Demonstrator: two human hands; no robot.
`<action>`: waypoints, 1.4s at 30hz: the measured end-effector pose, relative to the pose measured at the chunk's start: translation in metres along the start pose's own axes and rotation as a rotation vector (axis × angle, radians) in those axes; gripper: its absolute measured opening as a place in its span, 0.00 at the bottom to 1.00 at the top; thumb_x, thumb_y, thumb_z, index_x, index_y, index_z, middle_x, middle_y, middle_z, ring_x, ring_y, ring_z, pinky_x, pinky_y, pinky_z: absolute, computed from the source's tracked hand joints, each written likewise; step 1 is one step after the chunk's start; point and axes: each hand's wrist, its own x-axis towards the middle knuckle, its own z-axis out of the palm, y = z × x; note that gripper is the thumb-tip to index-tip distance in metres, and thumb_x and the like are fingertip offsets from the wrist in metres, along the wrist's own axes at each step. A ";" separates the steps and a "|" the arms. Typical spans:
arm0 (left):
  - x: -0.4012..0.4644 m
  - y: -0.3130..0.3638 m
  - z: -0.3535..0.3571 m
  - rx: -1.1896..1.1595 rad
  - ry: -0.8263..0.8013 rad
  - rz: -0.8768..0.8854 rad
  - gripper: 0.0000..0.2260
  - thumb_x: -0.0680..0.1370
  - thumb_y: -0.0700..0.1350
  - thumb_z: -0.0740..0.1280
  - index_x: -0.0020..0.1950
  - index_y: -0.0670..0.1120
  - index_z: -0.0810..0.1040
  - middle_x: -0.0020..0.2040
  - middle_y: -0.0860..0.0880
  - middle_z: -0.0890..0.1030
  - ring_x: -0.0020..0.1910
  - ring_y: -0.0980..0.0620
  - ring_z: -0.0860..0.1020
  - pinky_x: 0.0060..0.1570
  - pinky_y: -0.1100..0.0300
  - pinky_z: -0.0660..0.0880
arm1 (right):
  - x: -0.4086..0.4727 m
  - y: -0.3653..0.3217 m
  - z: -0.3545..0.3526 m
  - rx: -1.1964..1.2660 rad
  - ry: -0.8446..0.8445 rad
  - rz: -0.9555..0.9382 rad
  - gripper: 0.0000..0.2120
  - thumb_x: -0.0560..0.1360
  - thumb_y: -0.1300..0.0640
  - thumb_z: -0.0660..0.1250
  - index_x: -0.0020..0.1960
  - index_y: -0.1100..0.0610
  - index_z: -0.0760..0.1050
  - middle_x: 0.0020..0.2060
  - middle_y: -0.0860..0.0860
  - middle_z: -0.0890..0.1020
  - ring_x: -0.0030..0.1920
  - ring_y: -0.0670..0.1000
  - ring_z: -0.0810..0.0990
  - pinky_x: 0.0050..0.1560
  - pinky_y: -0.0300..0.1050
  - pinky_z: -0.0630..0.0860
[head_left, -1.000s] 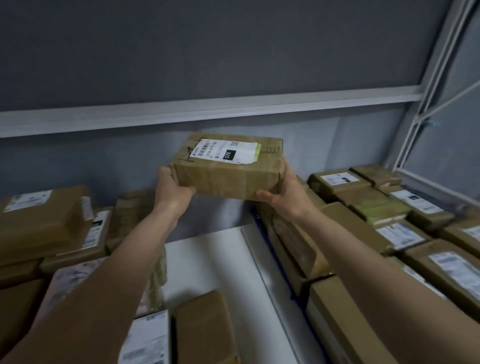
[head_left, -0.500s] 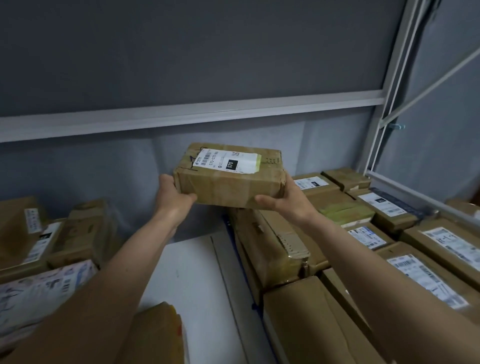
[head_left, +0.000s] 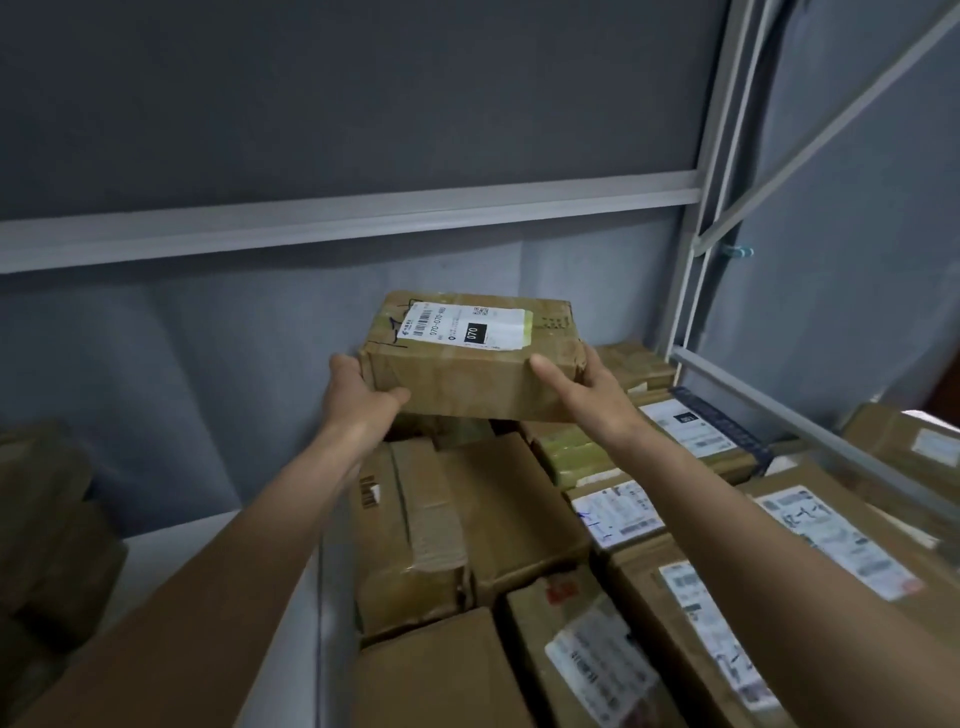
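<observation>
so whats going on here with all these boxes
A person holds a taped cardboard parcel with a white label, the left hand gripping its left end and the right hand its right end. It is raised just over the packed parcels on the shelf, near the back wall, not yet let go.

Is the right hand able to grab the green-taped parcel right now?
Probably not yet: the right hand grips the labelled box, though the green-taped parcel lies just below it.
</observation>
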 end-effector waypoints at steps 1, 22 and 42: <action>0.000 0.003 0.015 0.007 -0.003 0.002 0.18 0.73 0.39 0.71 0.55 0.47 0.65 0.54 0.48 0.76 0.55 0.48 0.76 0.57 0.48 0.77 | 0.007 0.006 -0.014 -0.010 0.016 0.009 0.28 0.75 0.43 0.65 0.71 0.48 0.63 0.55 0.43 0.73 0.54 0.44 0.73 0.42 0.30 0.69; 0.046 0.029 0.249 0.269 0.009 -0.009 0.07 0.80 0.36 0.59 0.55 0.42 0.64 0.48 0.46 0.72 0.44 0.53 0.72 0.34 0.63 0.67 | 0.182 0.119 -0.189 0.099 0.076 0.226 0.26 0.74 0.39 0.64 0.70 0.43 0.67 0.62 0.52 0.75 0.61 0.56 0.74 0.65 0.60 0.71; 0.088 0.007 0.316 0.356 0.068 0.116 0.05 0.81 0.37 0.59 0.50 0.44 0.63 0.38 0.56 0.67 0.34 0.59 0.68 0.29 0.71 0.67 | 0.264 0.188 -0.213 0.051 0.060 0.269 0.23 0.79 0.41 0.56 0.73 0.42 0.62 0.70 0.49 0.70 0.68 0.54 0.69 0.70 0.59 0.65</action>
